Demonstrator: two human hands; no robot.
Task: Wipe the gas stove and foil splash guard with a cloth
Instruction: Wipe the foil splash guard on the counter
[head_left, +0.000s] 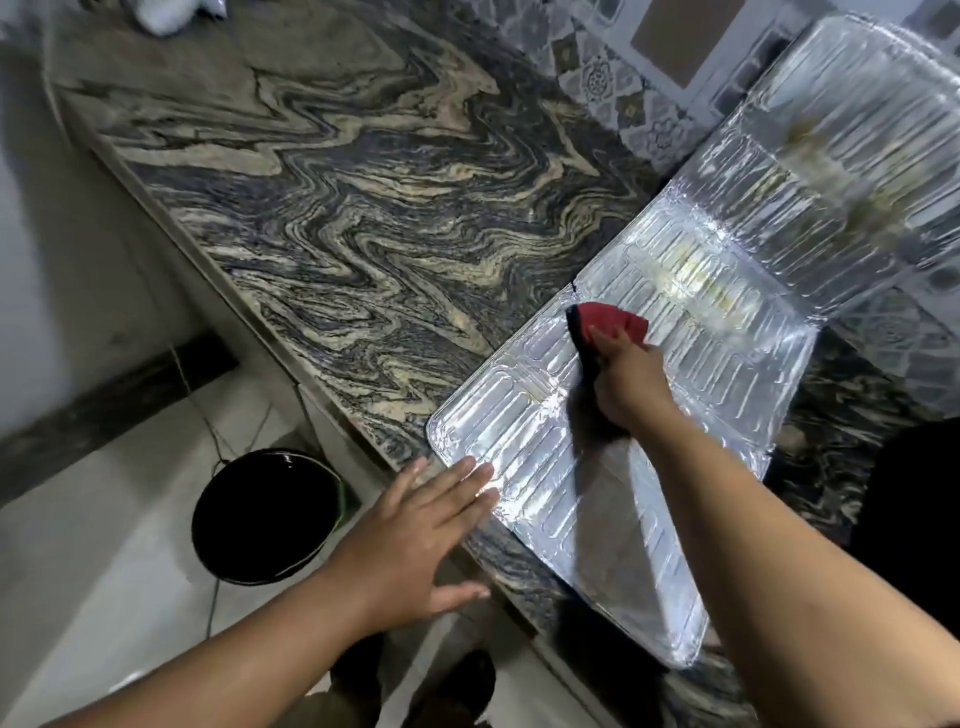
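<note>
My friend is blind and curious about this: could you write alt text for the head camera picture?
A person's right hand presses a red cloth onto a ribbed foil splash guard lying on a swirly stone counter, while the left hand rests flat on the foil's near corner. A black bucket stands on the floor below.

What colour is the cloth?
Red with a dark edge, gripped by the right hand; cloth, head view.

swirled granite counter (363, 218), patterned wall tiles (613, 78), pale tiled floor (104, 545), black bucket (265, 514) below.
</note>
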